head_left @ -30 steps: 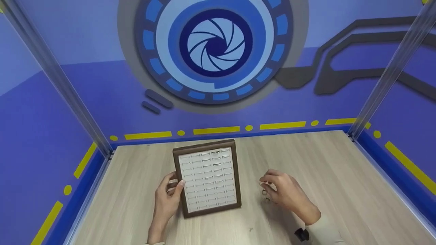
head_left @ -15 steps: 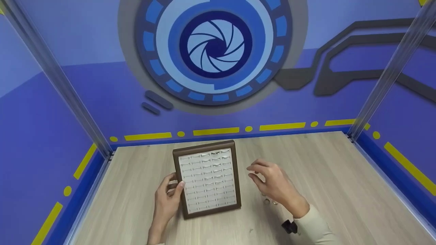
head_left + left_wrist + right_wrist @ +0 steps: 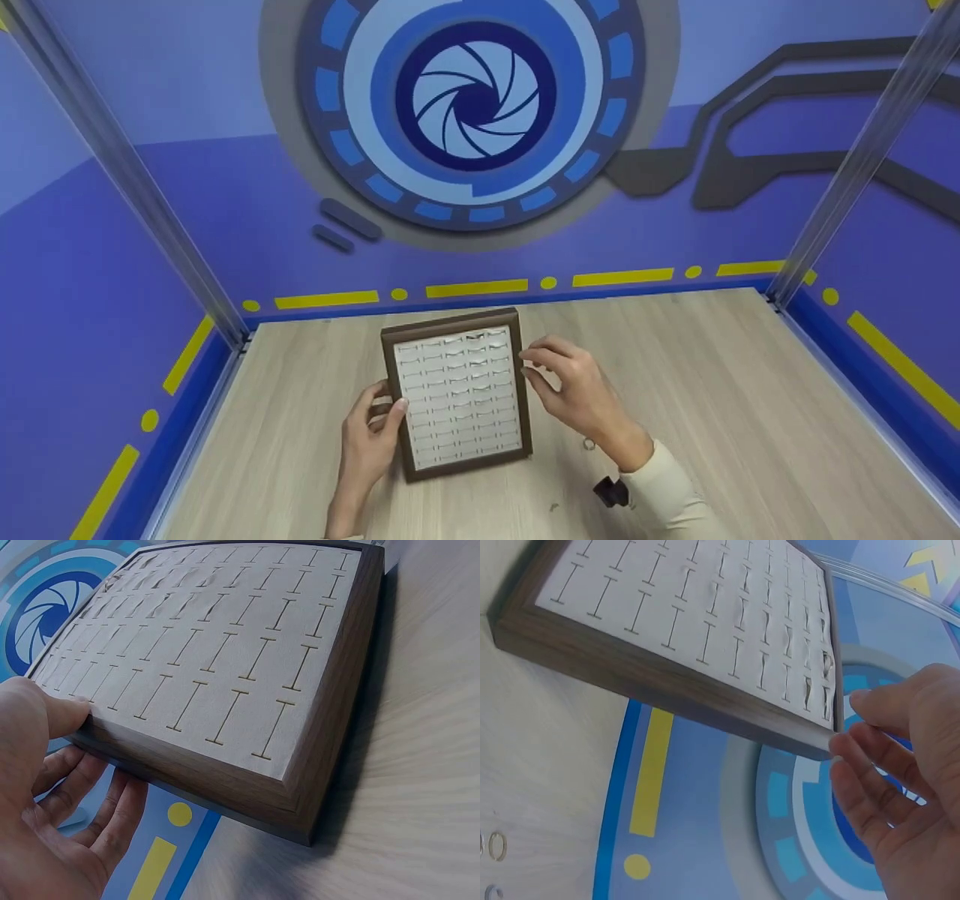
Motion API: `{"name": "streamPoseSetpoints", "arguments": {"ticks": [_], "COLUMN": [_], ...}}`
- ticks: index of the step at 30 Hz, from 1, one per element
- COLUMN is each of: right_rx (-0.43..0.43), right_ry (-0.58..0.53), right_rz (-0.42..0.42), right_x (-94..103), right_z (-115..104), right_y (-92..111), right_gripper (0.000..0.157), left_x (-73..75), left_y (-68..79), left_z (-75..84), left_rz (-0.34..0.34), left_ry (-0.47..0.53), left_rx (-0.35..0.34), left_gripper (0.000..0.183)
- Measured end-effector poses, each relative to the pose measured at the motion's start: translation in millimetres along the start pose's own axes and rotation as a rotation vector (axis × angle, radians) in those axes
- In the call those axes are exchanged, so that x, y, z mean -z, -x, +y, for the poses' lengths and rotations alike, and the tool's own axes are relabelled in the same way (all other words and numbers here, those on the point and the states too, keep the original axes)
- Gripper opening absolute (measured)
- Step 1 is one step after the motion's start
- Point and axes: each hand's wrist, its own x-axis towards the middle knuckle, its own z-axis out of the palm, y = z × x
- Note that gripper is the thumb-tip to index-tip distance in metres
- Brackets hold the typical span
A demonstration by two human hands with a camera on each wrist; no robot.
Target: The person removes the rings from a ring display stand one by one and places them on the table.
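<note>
A brown-framed ring display tray (image 3: 457, 397) with a white slotted pad stands tilted up on the table, its face toward me. Several slots near its upper right bulge open; a small shiny ring (image 3: 827, 662) seems to sit in one of them. My left hand (image 3: 369, 439) grips the tray's left side, thumb on the front edge and fingers behind. My right hand (image 3: 581, 390) is at the tray's upper right edge, thumb and fingers bent toward each other. Whether a ring is between those fingertips cannot be made out. A loose ring (image 3: 589, 444) lies on the table below that hand.
More loose rings (image 3: 498, 846) lie on the wooden table (image 3: 720, 390) to the tray's right. A small mark (image 3: 554, 507) shows near the front. Blue printed walls (image 3: 187, 225) and metal posts enclose the table at the back and sides.
My right hand has moved left and up, from above the loose rings to the tray's right edge. My left hand and the tray have stayed put.
</note>
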Motion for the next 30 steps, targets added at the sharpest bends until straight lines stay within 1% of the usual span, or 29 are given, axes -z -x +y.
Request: {"name": "streamPoseSetpoints", "arguments": {"ticks": [4, 10, 16, 23, 30], "right_rx": [0.007, 0.006, 0.013, -0.022, -0.005], "right_ry": [-0.011, -0.025, -0.038, -0.014, -0.055], "right_rz": [0.025, 0.021, 0.047, 0.031, 0.038], "right_x": [-4.8, -11.1, -17.5, -22.6, -32.5], "right_z": [-2, -2, -1, -1, -1], "right_y": [-3, -8, -15, -19, -28], "right_gripper": [0.025, 0.022, 0.022, 0.022, 0.022], "left_x": [-0.3, -0.8, -0.4, -0.4, -0.1], "left_y": [0.4, 0.3, 0.1, -0.4, 0.0], "left_z": [-0.4, -0.7, -1.1, -1.3, -1.3], "left_rz": [0.000, 0.002, 0.006, 0.002, -0.002], "left_ry": [0.002, -0.008, -0.003, 0.004, 0.008], "left_rx": [-0.002, 0.006, 0.002, -0.010, -0.009], "left_gripper": [0.044, 0.044, 0.042, 0.043, 0.044]}}
